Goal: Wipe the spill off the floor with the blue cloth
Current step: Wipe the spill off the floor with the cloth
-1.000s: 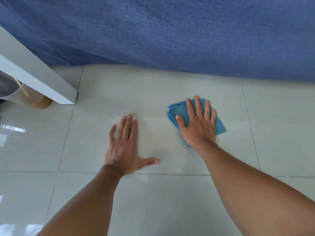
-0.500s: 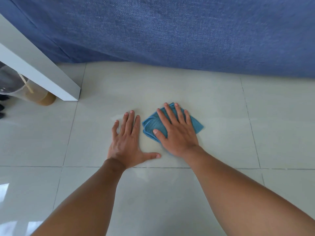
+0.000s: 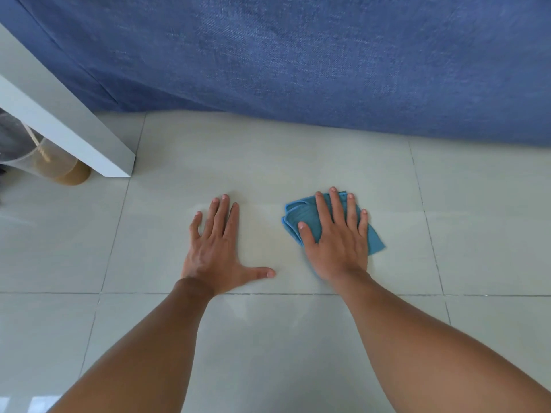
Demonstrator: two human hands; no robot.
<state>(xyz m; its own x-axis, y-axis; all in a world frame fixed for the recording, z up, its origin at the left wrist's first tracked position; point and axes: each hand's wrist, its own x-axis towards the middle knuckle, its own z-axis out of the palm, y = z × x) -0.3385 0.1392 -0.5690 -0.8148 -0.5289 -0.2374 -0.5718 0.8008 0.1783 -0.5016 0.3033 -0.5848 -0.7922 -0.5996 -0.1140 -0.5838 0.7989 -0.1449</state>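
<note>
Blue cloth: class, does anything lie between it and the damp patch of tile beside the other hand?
Nothing visible does. The right hand presses flat on the blue cloth, and bare tile separates it from the left hand, flat on the floor. The faint sheen there is hard to outline.

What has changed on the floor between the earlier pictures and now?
The right hand slid the cloth left until it almost touched the left hand, then back right, so now a gap lies between them again. Nothing was taken hold of or let go. The left hand stayed flat on the floor, and the right palm stayed pressed on the cloth.
</note>
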